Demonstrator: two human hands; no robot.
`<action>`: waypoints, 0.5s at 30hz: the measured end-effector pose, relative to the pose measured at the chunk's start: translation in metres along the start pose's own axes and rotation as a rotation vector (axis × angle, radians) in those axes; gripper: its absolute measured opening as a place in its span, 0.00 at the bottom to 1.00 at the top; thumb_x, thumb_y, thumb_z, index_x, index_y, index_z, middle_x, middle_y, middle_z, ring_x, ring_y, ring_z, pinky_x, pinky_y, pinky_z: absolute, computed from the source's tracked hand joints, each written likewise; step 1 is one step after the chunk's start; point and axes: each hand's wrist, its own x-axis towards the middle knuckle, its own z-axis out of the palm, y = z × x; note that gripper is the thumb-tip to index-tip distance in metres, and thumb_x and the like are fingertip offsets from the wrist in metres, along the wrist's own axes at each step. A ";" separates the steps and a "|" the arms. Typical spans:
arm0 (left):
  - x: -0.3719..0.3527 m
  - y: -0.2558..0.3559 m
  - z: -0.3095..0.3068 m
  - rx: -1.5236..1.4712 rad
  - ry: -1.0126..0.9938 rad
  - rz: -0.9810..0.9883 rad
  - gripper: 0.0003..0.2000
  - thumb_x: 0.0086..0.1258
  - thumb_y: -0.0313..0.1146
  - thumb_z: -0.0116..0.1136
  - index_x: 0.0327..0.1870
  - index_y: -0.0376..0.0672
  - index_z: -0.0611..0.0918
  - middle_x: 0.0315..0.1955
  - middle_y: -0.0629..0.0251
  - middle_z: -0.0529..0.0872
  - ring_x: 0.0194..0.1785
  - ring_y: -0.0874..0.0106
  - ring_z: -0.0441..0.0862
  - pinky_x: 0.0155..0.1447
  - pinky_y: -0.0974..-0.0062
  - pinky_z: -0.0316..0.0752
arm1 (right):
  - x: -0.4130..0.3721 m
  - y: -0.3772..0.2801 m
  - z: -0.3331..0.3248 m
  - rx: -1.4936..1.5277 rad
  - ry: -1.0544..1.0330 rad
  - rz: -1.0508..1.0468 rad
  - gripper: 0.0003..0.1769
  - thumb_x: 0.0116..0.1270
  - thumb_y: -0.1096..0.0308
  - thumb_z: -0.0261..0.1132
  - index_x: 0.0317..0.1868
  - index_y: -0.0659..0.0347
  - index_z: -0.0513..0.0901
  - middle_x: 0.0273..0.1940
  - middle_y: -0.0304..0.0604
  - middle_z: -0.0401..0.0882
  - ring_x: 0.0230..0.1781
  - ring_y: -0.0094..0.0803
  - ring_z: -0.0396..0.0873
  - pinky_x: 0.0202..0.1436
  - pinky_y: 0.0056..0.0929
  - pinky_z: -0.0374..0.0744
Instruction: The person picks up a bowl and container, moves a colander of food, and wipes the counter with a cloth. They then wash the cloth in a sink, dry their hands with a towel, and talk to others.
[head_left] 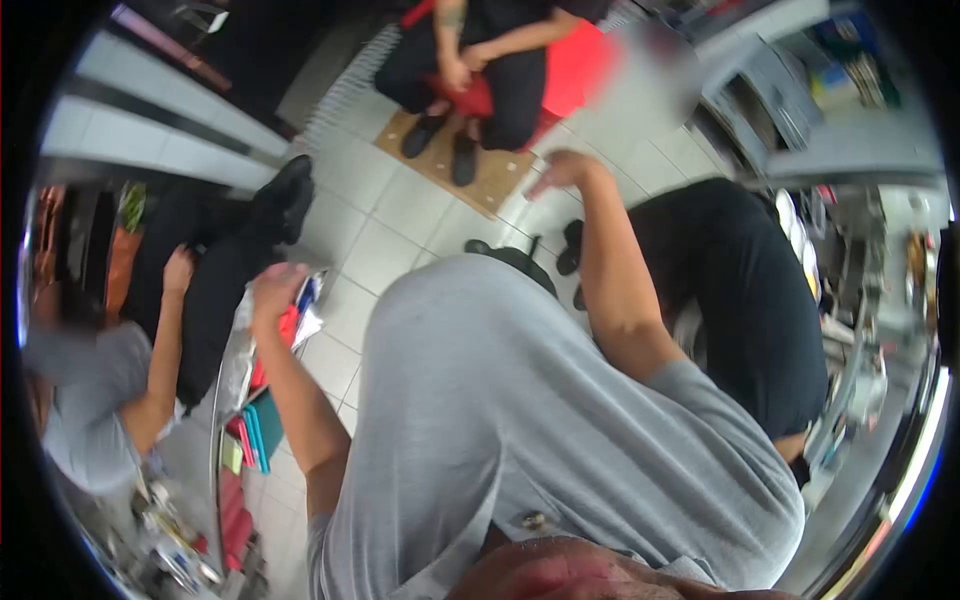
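Blur over both hands, left hand (277, 287) at nine o'clock beside shiny wrapping (237, 362), grip unreadable, right hand (560, 170) at twelve o'clock above floor tiles (390, 232), slack, empty.

Bare tiled floor (400, 215) lies open between the left hand (275, 285) and right hand (560, 170). A steel counter (215, 440) and a person's legs (230, 260) crowd the left. Another person (740, 290) blocks the right, and a seated person (490, 60) sits ahead.
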 end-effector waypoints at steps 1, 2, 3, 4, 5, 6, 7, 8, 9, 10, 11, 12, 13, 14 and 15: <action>0.005 -0.033 0.012 0.091 -0.067 0.005 0.25 0.65 0.48 0.68 0.50 0.32 0.86 0.43 0.49 0.91 0.46 0.60 0.88 0.52 0.66 0.80 | -0.004 -0.006 0.014 -0.055 -0.046 -0.036 0.68 0.35 0.39 0.83 0.75 0.67 0.66 0.73 0.58 0.69 0.73 0.50 0.69 0.75 0.42 0.69; -0.010 -0.023 0.013 -0.078 -0.095 -0.052 0.23 0.64 0.49 0.68 0.46 0.34 0.88 0.39 0.52 0.92 0.42 0.63 0.89 0.49 0.65 0.80 | 0.016 0.008 0.033 -0.099 0.047 -0.029 0.66 0.37 0.38 0.83 0.74 0.65 0.68 0.73 0.57 0.70 0.73 0.49 0.70 0.75 0.41 0.69; -0.012 -0.029 0.018 -0.151 -0.052 0.104 0.23 0.63 0.51 0.67 0.44 0.37 0.88 0.35 0.54 0.91 0.38 0.63 0.88 0.46 0.64 0.80 | 0.001 0.006 0.026 0.013 -0.022 0.000 0.66 0.38 0.38 0.82 0.75 0.65 0.68 0.73 0.56 0.69 0.73 0.49 0.70 0.75 0.42 0.69; -0.007 -0.046 0.023 -0.116 -0.067 0.029 0.24 0.63 0.53 0.65 0.44 0.38 0.89 0.32 0.54 0.91 0.37 0.63 0.88 0.45 0.63 0.80 | 0.024 0.026 0.028 -0.040 -0.017 -0.010 0.67 0.37 0.38 0.83 0.75 0.66 0.67 0.73 0.58 0.69 0.72 0.49 0.70 0.74 0.42 0.70; -0.001 -0.051 0.021 -0.022 -0.169 -0.119 0.25 0.63 0.54 0.63 0.47 0.40 0.89 0.37 0.52 0.91 0.40 0.58 0.89 0.48 0.58 0.80 | 0.047 0.048 0.031 -0.093 -0.011 -0.021 0.68 0.37 0.39 0.84 0.75 0.68 0.65 0.73 0.60 0.68 0.72 0.49 0.71 0.73 0.43 0.71; -0.001 -0.050 0.023 0.327 -0.001 -0.059 0.27 0.63 0.56 0.62 0.48 0.40 0.89 0.43 0.48 0.90 0.47 0.52 0.88 0.55 0.51 0.79 | 0.045 0.041 0.030 -0.034 0.006 -0.081 0.69 0.36 0.39 0.84 0.75 0.70 0.65 0.73 0.61 0.68 0.73 0.49 0.70 0.75 0.42 0.69; -0.020 -0.043 -0.010 0.303 0.075 -0.231 0.30 0.59 0.59 0.64 0.49 0.38 0.88 0.45 0.47 0.89 0.52 0.51 0.86 0.59 0.52 0.77 | 0.044 0.033 0.027 0.024 0.021 -0.143 0.70 0.35 0.39 0.84 0.75 0.72 0.65 0.72 0.62 0.68 0.73 0.49 0.69 0.76 0.41 0.67; -0.035 -0.012 -0.030 0.270 0.106 -0.331 0.34 0.55 0.62 0.66 0.49 0.37 0.88 0.48 0.46 0.88 0.57 0.50 0.84 0.63 0.53 0.74 | 0.046 0.022 0.024 0.080 0.032 -0.205 0.71 0.34 0.39 0.85 0.74 0.74 0.65 0.72 0.63 0.69 0.74 0.49 0.68 0.77 0.39 0.65; -0.036 0.030 -0.032 0.232 0.083 -0.355 0.38 0.52 0.65 0.69 0.50 0.36 0.88 0.51 0.45 0.87 0.62 0.50 0.81 0.67 0.54 0.72 | 0.015 -0.006 0.014 -0.053 0.109 -0.115 0.70 0.34 0.37 0.84 0.73 0.73 0.67 0.72 0.63 0.68 0.74 0.50 0.68 0.78 0.38 0.65; -0.039 0.042 -0.033 0.216 0.141 -0.308 0.38 0.52 0.65 0.68 0.51 0.36 0.87 0.54 0.46 0.86 0.64 0.51 0.79 0.69 0.55 0.70 | 0.007 -0.016 0.009 -0.072 0.136 -0.098 0.71 0.34 0.36 0.83 0.73 0.73 0.67 0.73 0.62 0.68 0.75 0.48 0.67 0.78 0.38 0.65; -0.046 0.035 -0.038 0.210 0.176 -0.246 0.38 0.53 0.65 0.68 0.53 0.36 0.87 0.57 0.47 0.85 0.67 0.52 0.78 0.71 0.55 0.69 | -0.034 -0.039 -0.001 -0.057 0.113 -0.204 0.71 0.34 0.35 0.83 0.75 0.69 0.66 0.74 0.61 0.67 0.77 0.47 0.64 0.79 0.37 0.64; -0.041 0.029 -0.043 0.245 0.131 -0.179 0.36 0.56 0.63 0.65 0.56 0.39 0.86 0.54 0.46 0.86 0.61 0.48 0.81 0.65 0.51 0.75 | -0.023 -0.028 0.001 0.037 0.146 -0.241 0.73 0.33 0.35 0.83 0.77 0.65 0.63 0.75 0.61 0.64 0.78 0.47 0.63 0.79 0.38 0.63; -0.042 0.026 -0.040 0.149 0.164 -0.180 0.37 0.56 0.63 0.66 0.56 0.36 0.86 0.54 0.46 0.86 0.62 0.51 0.82 0.64 0.54 0.75 | -0.011 -0.016 0.001 0.130 0.176 -0.280 0.74 0.32 0.35 0.83 0.79 0.60 0.61 0.77 0.60 0.61 0.79 0.48 0.61 0.79 0.38 0.63; -0.035 0.009 -0.039 0.089 0.138 -0.134 0.37 0.55 0.59 0.70 0.55 0.31 0.85 0.54 0.43 0.86 0.60 0.53 0.83 0.64 0.59 0.76 | -0.001 -0.012 0.001 0.096 0.204 -0.271 0.69 0.32 0.38 0.84 0.73 0.63 0.67 0.71 0.60 0.67 0.72 0.48 0.67 0.73 0.40 0.68; -0.058 0.047 -0.052 -0.100 0.156 -0.153 0.36 0.55 0.53 0.74 0.54 0.26 0.84 0.52 0.40 0.87 0.58 0.52 0.85 0.64 0.61 0.76 | 0.002 -0.012 -0.003 0.027 0.225 -0.211 0.63 0.31 0.40 0.85 0.68 0.66 0.72 0.65 0.59 0.74 0.65 0.48 0.74 0.66 0.41 0.73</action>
